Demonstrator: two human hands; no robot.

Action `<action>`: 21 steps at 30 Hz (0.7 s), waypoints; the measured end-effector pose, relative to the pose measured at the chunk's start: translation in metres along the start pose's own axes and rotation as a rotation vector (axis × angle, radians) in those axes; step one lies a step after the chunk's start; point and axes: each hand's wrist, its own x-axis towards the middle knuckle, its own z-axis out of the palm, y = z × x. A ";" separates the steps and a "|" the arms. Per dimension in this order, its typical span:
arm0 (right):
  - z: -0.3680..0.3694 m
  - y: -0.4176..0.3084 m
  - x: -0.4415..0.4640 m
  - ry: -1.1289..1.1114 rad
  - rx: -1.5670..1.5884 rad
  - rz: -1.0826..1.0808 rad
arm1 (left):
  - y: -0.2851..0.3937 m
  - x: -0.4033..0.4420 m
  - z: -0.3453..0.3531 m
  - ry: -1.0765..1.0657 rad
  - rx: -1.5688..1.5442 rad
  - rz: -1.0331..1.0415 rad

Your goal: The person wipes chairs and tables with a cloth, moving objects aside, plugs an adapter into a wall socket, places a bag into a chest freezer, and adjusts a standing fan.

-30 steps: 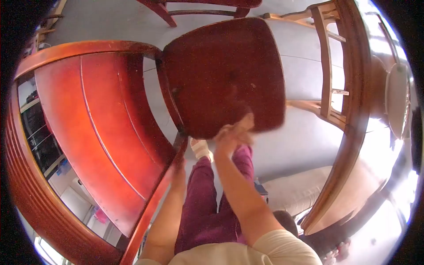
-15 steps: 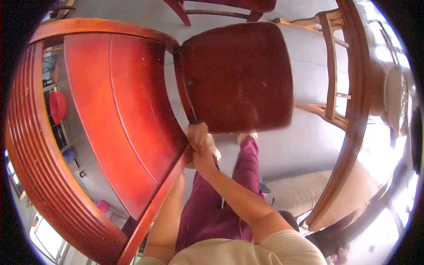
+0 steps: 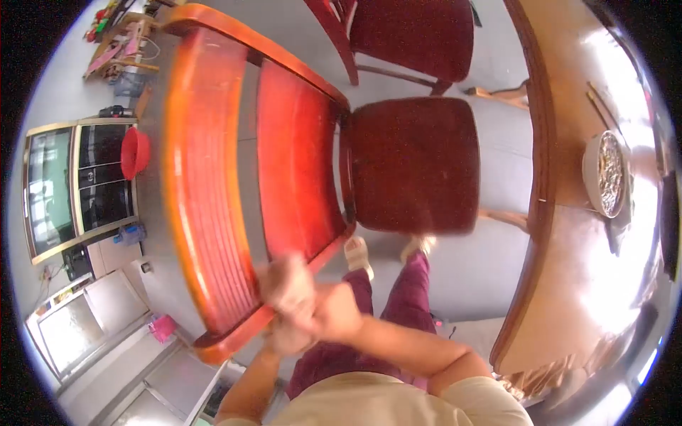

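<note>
A wooden chair (image 3: 302, 156) with a glossy red-orange slatted back and a dark red-brown seat (image 3: 415, 167) stands in front of me. Both my hands are close together at the near side post of its backrest, by the top rail (image 3: 209, 192). My right hand (image 3: 302, 298) is closed against the post and smeared by motion; whether something lies inside it is hidden. My left hand (image 3: 290, 339) is just below, curled around the underside of the same post, partly covered by the right hand.
At the right is a wooden table (image 3: 568, 284) with a patterned bowl (image 3: 605, 174) and chopsticks (image 3: 604, 106). Another dark red chair (image 3: 412, 35) stands beyond. On the left are a glass-doored cabinet (image 3: 53, 188), a red basin (image 3: 133, 154) and a pink container (image 3: 162, 328).
Both hands have moved along the side post, from near the seat to the top end of the backrest. My view has shifted, showing more of the table and the cabinet.
</note>
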 end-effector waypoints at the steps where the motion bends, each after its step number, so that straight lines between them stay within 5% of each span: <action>1: 0.008 0.027 -0.005 -0.019 -0.139 -0.037 | -0.001 -0.009 -0.009 0.069 0.002 0.043; 3: 0.012 0.059 -0.005 -0.084 -0.365 0.380 | -0.004 -0.025 -0.022 0.285 0.103 0.103; 5: 0.004 0.075 0.002 -0.216 -0.446 0.481 | 0.000 -0.032 -0.030 0.577 0.303 0.151; 6: 0.001 0.066 0.009 -0.201 -0.396 0.526 | 0.011 -0.029 -0.033 0.595 0.054 0.249; 8: 0.011 0.036 0.010 0.052 -0.049 0.179 | 0.085 -0.021 -0.025 0.597 -0.444 0.425; 10: 0.022 -0.055 0.030 0.241 0.981 0.188 | 0.125 -0.018 -0.015 0.635 -0.517 0.494; 11: 0.028 -0.070 0.030 0.205 0.979 0.144 | 0.134 -0.020 -0.016 0.653 -0.550 0.531; 13: 0.039 -0.098 0.030 0.133 0.976 0.054 | 0.129 -0.028 -0.024 0.584 -0.048 0.556; 14: 0.034 -0.107 0.032 0.130 0.347 -0.268 | 0.120 -0.030 -0.029 0.542 0.204 0.560; 16: 0.034 -0.114 0.046 0.070 -0.058 -0.476 | 0.102 -0.028 -0.034 0.539 0.311 0.662; 18: 0.036 -0.114 0.047 -0.025 -0.319 -0.553 | 0.106 -0.026 -0.034 0.487 0.206 0.678; 21: 0.041 -0.068 0.038 -0.012 -0.176 -0.697 | 0.074 -0.014 -0.041 0.164 -0.418 0.622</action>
